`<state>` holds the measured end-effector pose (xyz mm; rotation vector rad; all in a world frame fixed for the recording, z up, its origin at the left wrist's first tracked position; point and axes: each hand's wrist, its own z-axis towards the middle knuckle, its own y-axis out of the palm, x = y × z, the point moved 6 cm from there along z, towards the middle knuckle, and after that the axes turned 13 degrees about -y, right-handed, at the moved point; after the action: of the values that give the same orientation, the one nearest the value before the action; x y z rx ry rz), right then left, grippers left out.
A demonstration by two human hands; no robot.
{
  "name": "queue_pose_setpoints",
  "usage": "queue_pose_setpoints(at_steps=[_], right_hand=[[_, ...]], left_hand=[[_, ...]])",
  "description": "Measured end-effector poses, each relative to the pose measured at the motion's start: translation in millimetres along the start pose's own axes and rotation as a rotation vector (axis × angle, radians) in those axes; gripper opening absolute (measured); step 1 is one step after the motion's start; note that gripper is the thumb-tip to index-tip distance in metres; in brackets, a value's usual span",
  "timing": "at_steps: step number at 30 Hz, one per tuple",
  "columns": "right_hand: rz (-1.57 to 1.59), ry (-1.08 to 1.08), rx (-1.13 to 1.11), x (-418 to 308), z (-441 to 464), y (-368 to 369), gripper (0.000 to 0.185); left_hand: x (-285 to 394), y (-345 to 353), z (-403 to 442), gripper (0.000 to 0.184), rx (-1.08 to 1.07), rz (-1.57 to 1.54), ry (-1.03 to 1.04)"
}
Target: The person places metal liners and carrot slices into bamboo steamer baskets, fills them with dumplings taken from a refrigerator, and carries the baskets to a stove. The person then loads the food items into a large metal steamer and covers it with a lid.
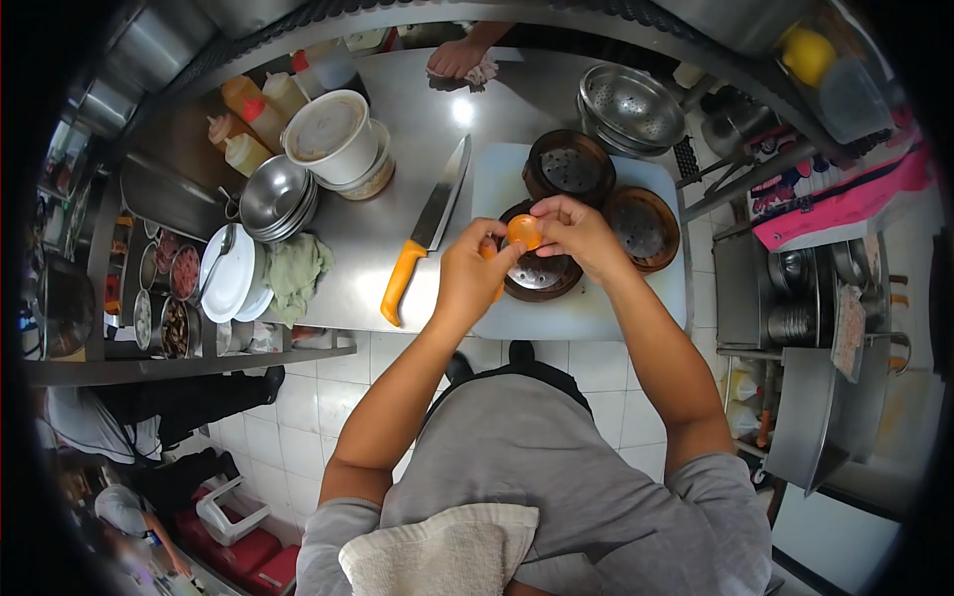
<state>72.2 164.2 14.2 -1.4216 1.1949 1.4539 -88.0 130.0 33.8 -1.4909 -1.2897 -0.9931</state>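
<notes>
My left hand (471,270) and my right hand (578,236) meet over the cutting board (628,310), fingertips closed on a small, round, shallow orange piece (524,231). Its exact kind is unclear. More orange shows beside my left fingers, partly hidden by them. Directly beneath is a round dark-rimmed steamer basket (540,278) with a perforated metal base. Two similar baskets, one behind (569,167) and one at the right (642,228), share the board. Left of my left hand lies a large knife (422,233) with a yellow handle, its blade pointing away from me.
Stacked metal bowls (275,194), white tubs (326,134) and squeeze bottles (248,154) stand at the left. A green cloth (296,278) lies by white plates (231,273). Colanders (633,104) sit behind right. Across the counter, another person's hand (457,60) holds a cloth.
</notes>
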Motion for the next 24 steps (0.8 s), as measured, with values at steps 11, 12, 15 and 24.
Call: queue_pose_setpoints(at_steps=[11,12,15,24], right_hand=[[-0.066,-0.002,-0.059,-4.3,-6.5,-3.6,0.021],[-0.063,-0.001,-0.060,-4.2,-5.0,-4.7,0.021],[-0.183,-0.004,-0.032,-0.9,5.1,-14.4,0.022],[-0.834,-0.342,0.003,2.8,15.2,-2.7,0.022]], left_hand=[[13.8,17.7,-4.5,0.016,-0.015,0.304,0.406],[16.5,15.5,-5.2,0.016,-0.014,0.306,0.404],[5.4,-0.2,2.9,0.010,-0.069,0.106,0.124],[-30.3,-17.5,4.8,0.013,-0.120,-0.317,-0.266]])
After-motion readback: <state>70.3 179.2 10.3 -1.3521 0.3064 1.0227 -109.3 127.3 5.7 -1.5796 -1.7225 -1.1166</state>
